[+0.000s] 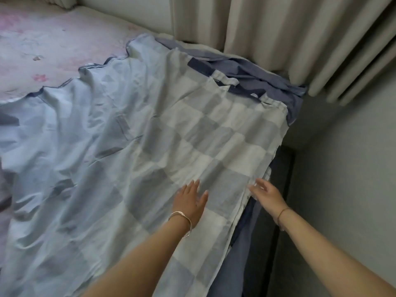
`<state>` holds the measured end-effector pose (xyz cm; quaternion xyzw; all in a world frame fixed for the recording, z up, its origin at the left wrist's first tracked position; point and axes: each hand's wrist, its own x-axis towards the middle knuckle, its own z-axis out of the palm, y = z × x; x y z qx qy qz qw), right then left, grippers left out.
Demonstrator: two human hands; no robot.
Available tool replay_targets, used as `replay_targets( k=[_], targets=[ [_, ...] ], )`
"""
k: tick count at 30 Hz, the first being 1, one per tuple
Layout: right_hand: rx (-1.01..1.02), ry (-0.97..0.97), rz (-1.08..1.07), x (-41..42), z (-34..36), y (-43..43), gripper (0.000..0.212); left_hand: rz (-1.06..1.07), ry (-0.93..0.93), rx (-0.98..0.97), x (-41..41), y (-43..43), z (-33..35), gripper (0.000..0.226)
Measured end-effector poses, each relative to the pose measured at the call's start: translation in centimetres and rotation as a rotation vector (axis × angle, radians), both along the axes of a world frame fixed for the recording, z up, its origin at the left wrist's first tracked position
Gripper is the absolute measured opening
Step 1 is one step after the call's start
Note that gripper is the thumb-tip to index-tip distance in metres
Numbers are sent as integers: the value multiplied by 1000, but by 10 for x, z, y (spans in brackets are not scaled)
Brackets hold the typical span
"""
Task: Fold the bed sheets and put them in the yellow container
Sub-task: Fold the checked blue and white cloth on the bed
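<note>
Both left hand [189, 200] and right hand [267, 195]: fingers straight, gripping nothing. Bed sheet [128, 146] should handle light, limp; pinch the hem beside your right fingers.

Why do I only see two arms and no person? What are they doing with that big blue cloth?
The camera sits on the person's head and looks down, so you see only their own arms. The left hand lies flat on the checked sheet with straight fingers, perhaps smoothing it. The right hand reaches to the sheet's edge with open fingers. Neither hand grips anything. The sheet is spread over a bed with a pink cover, beside a curtain.
</note>
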<state>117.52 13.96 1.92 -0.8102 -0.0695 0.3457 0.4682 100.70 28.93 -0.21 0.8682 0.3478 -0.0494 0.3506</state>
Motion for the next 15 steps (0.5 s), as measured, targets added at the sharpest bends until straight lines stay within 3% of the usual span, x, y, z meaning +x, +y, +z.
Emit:
replay_targets(
  k=[7,15],
  targets=[
    [67,81,-128,119,-14,29,61,-64,-36,-47,151,9,-10,57],
    [114,86,-325,268,-47,57,67,-215,42,84,319,25,-36,61]
  ],
)
